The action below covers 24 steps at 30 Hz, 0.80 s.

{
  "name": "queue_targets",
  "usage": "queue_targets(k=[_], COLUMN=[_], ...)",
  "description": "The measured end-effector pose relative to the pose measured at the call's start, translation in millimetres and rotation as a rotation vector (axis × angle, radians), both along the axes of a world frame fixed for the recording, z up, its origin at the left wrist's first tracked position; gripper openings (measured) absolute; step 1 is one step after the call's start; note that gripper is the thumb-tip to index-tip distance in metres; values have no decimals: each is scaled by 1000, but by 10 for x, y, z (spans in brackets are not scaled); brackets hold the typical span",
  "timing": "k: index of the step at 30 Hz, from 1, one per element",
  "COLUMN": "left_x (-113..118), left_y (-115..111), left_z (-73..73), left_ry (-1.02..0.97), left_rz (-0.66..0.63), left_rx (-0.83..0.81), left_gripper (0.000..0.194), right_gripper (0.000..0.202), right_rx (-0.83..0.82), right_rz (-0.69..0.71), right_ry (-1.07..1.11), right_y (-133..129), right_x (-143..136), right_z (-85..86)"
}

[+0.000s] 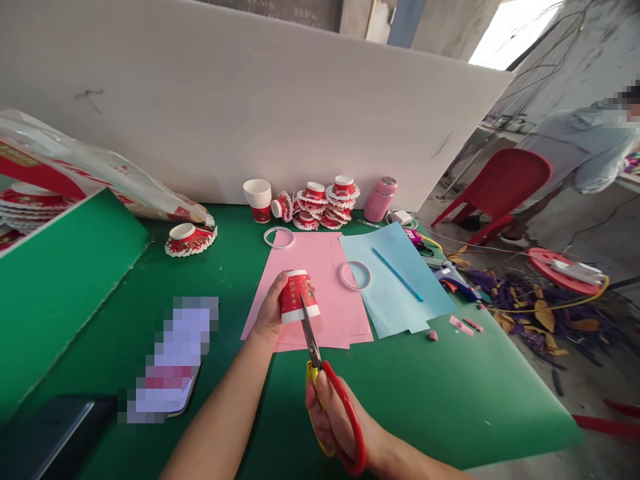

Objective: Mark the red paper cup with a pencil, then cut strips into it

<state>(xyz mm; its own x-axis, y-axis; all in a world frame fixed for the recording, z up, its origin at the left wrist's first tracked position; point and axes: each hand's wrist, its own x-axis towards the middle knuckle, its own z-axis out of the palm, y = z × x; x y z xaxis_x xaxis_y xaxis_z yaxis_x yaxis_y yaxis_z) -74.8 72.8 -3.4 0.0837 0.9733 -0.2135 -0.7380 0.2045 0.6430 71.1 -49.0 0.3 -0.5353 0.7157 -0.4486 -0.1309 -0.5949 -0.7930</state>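
Observation:
My left hand (271, 308) is wrapped round a red paper cup (295, 293) with a white rim, tilted above the pink paper sheets (330, 267). In my right hand (340, 413) are scissors with red and yellow handles (314, 347); their blades point up and their tips reach the front of the cup. Two rolls of tape (279, 238) lie on the pink and blue sheets. On the blue paper (395, 313) rests a blue pen (397, 274).
Cut, fanned-out cups (327, 203), stacked cups (257, 193) and a pink bottle (381, 199) stand along the white board. A phone (175, 360) lies at left beside a green box (60, 280). Tools and scraps are at right. A person (575, 147) is beyond a red chair (505, 180).

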Motion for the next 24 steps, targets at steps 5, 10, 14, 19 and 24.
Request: queue_targets(k=[5,10,14,19,24], left_x=[9,15,10,17,25], left_y=[-5,-10,-7,-7,-14], left_z=[24,35,11,1,19], left_ry=[-14,-10,-4,11,25], left_rz=[0,7,0,18,25], left_rx=[10,-1,18,22,11], left_gripper=[34,33,32,30,30], right_gripper=[68,69,70,71,70], right_rx=[1,-40,-10,39,91], right_rz=[-4,-11,27,20,-6], right_ry=[7,-30,-88,-143,-189], right_y=[-4,10,18,15,-9], right_x=[1,15,19,14,16], right_z=[-42,-46,-72,-39,-17])
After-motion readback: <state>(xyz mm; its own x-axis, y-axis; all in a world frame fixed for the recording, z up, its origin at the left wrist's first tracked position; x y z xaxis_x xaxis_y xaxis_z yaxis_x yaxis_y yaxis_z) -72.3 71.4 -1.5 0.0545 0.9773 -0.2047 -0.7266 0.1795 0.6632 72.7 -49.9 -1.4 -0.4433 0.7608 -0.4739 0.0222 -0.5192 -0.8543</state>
